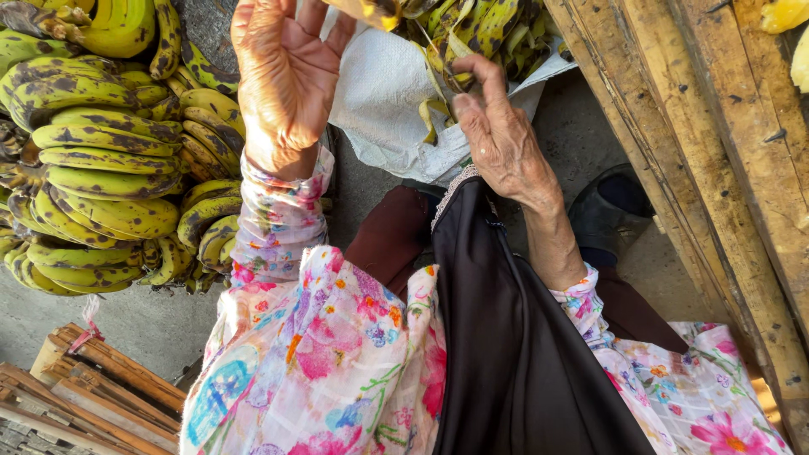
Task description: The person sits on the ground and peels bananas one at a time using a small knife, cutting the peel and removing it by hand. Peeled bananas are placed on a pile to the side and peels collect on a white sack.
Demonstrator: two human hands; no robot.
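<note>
Yellow, black-speckled banana peel (438, 101) is being pinched between the thumb and forefinger of the right hand (501, 139), at the near edge of a white woven sack (383, 93) that is lying on the ground. The remaining fingers of that hand are being held loosely curled beneath; whether they are also touching the peel cannot be told. A narrow strip of the peel is hanging down just left of the hand, against the sack.

The left hand (286, 72) is being raised palm-up with its fingers spread wide and nothing gripped. Its fingertips are being cut off by the upper edge of the frame, just beside a yellow piece of fruit (371, 10) that is only partly in view; contact between the two cannot be confirmed.

More bananas (484, 29), darker and heavily blotched, are being kept on the far side of the sack, touching it. A large heap of banana bunches (101, 160), yellow with heavy black spotting, is stacked to the left on the grey concrete floor (126, 324), just beside the left forearm.

Both forearms are covered by floral sleeves (278, 223), and a black cloth (514, 354) is draped down the front between them. A dark shoe (607, 215) is being seen below the right wrist. Weathered wooden planks (725, 143) are running diagonally along the right side, and a bundle of wooden slats (84, 388) is lying at lower left.
</note>
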